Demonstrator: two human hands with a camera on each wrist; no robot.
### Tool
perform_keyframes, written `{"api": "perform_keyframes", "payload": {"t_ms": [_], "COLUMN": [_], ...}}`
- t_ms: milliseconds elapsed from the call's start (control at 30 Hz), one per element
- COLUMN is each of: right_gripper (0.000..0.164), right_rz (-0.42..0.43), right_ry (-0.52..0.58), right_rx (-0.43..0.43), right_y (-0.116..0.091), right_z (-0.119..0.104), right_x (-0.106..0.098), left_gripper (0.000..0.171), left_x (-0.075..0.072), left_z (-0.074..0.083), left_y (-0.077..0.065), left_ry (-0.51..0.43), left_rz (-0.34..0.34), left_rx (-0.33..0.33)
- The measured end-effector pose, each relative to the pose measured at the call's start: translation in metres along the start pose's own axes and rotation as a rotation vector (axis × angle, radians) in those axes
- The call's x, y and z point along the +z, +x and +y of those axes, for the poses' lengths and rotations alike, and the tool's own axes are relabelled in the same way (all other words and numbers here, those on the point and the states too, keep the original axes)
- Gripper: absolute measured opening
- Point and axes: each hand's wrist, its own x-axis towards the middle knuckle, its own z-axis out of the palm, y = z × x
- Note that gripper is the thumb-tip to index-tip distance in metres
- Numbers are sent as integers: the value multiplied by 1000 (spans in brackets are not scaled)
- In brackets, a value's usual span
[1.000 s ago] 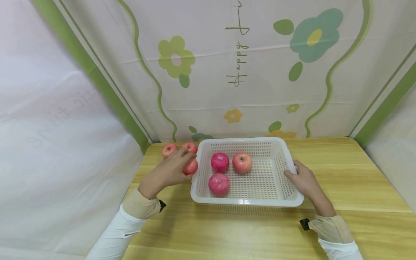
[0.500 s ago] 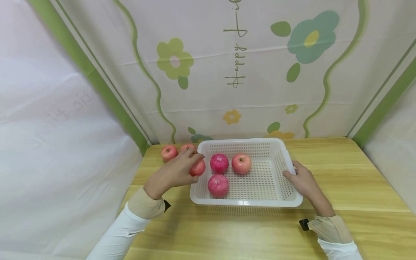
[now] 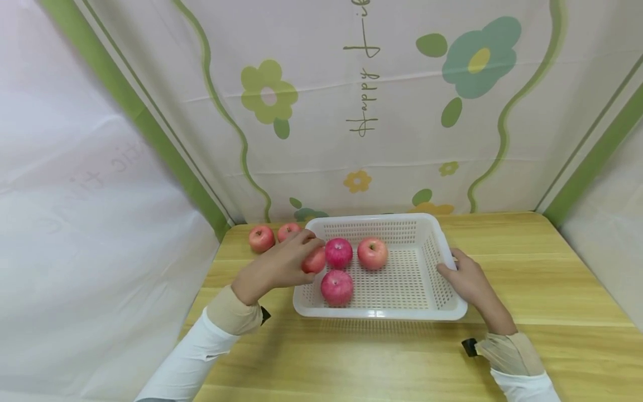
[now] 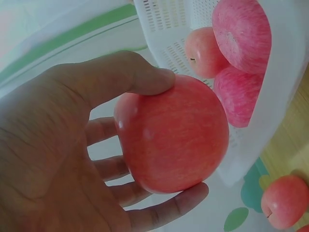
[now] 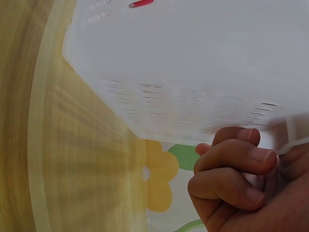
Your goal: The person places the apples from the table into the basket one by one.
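Note:
My left hand grips a red apple, thumb on one side and fingers curled round the other. In the head view this apple overlaps the left rim of a white plastic basket. Inside the basket sit a dark pink apple, a striped pink apple and a paler apple. My right hand holds the basket's right rim, thumb over the edge; its other fingers curl under the rim in the right wrist view.
Left of the basket, near the back edge of the wooden table, lie two more apples, one at the far left and one partly behind my left hand. A printed cloth hangs right behind the table.
My left hand has carried the red apple rightward from beside the basket to over its left rim. The right hand and the basket stay in place.

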Motion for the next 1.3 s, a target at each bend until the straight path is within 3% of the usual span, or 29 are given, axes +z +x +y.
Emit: {"api": "perform_keyframes", "payload": {"t_ms": [467,800,1300], "right_gripper": [61,62,62], "right_rz": [17,15,11], "right_ry": [-4,-17,-19], "right_rx": [-9,-5,8], "right_y": [1,2,2], "right_z": [1,2,1], "right_x": [1,0,0], "left_gripper": [62,62,60], "left_x": [7,9,20], "left_z": [2,7,9], "left_y": [19,31,44], "left_ry": [34,31,1], "left_rz": [-2,-73,-112], "left_rx": [91,99,150]}}
